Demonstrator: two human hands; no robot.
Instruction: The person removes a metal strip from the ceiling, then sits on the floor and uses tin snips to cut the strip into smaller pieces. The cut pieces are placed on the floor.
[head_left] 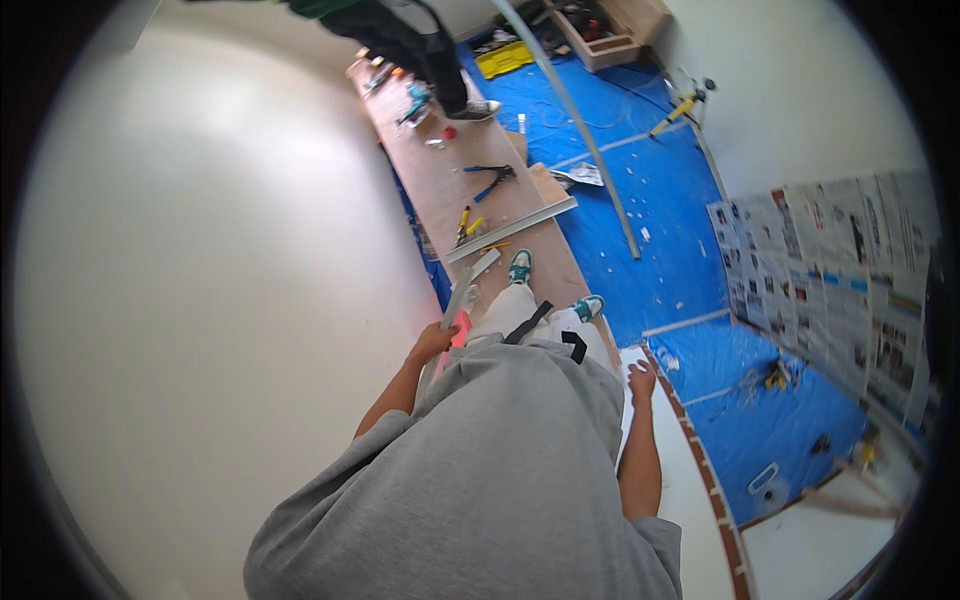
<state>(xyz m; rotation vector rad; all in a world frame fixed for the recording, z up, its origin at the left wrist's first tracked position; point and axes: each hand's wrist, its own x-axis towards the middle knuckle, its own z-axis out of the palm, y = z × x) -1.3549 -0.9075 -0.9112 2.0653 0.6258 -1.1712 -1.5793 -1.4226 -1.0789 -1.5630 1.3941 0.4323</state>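
My left hand (436, 340) is closed on a long grey metal strip (457, 300) beside my left leg. My right hand (640, 376) hangs at my right side over a white board (678, 480) with a brown edge, its fingers slightly bent and apart. I stand in teal-and-white shoes on a long pinkish plank (445, 180), where another metal strip (512, 229) lies crosswise, along with yellow-handled tools (466, 225) and a blue-and-black hand tool (490, 183).
Another person's legs (440, 70) stand at the plank's far end. A long rail (588, 140) slants over blue sheeting (670, 280). A wooden box (600, 40) and yellow-handled tool (672, 116) sit behind. Newspaper (820, 260) covers the right wall's lower part; a plain wall (200, 300) rises left.
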